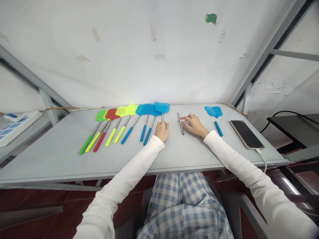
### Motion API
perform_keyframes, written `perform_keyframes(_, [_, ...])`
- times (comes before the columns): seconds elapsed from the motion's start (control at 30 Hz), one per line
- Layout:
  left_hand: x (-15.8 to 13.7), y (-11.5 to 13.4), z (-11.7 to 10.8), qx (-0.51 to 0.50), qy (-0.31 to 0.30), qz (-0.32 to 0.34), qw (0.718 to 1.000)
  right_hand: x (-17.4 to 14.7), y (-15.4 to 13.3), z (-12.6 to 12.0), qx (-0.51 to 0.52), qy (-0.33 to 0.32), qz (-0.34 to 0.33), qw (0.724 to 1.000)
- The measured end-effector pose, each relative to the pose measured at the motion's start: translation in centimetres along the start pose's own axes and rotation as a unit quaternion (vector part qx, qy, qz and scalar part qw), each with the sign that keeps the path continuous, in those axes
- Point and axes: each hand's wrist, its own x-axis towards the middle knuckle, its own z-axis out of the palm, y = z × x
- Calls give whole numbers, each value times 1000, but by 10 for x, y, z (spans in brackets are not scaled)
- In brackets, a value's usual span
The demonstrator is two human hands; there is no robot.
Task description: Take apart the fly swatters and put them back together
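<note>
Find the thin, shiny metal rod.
The rod lies just right of centre in the head view, on the flat grey tabletop, at the bare right hand's index finger.

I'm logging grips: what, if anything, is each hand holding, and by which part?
The left hand holds a blue fly swatter below its head, exact part hidden. The right hand is at a metal rod; whether it grips is unclear.

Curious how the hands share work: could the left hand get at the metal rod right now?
Probably not: the left hand appears to grip a blue swatter, and the right hand is at the metal rod.
</note>
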Motion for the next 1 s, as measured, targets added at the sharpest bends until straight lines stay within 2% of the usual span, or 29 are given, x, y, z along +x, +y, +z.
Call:
perform_keyframes(0.13, [-10, 4, 1, 112, 22, -18, 993, -3, -6, 2, -36, -48, -4, 998])
perform_keyframes(0.27, [-11, 6, -8, 176, 5, -24, 984, -1, -6, -2, -47, -62, 1, 997])
perform_keyframes(0.33, [-10, 4, -17, 195, -22, -12, 980, 1, -2, -9, -65, -48, 1, 997])
perform_keyframes(0.4, [-12, 3, -26, 210, -49, 1, 977, 4, 5, -19, -98, 0, 20, 995])
perform_keyframes(0.47, [-19, 6, -33, 220, -51, 16, 974, 4, 18, -30, -143, 64, 70, 985])
perform_keyframes(0.57, [-35, 21, -32, 224, -15, 55, 973, -2, 44, -43, -201, 129, 187, 953])
perform_keyframes(0.67, [-40, 46, -15, 212, -17, 102, 972, -13, 68, -43, -232, 119, 287, 922])
perform_keyframes(0.73, [-31, 60, 2, 189, -48, 110, 975, -18, 77, -39, -221, 91, 313, 919])
perform_keyframes(0.83, [-7, 72, 25, 133, -80, 76, 985, -16, 75, -30, -171, 59, 276, 944])
perform_keyframes(0.9, [9, 71, 33, 92, -93, 47, 990, -10, 65, -25, -136, 20, 214, 967])
perform_keyframes(1.0, [25, 61, 33, 33, -107, 34, 993, 1, 42, -20, -73, -21, 105, 992])
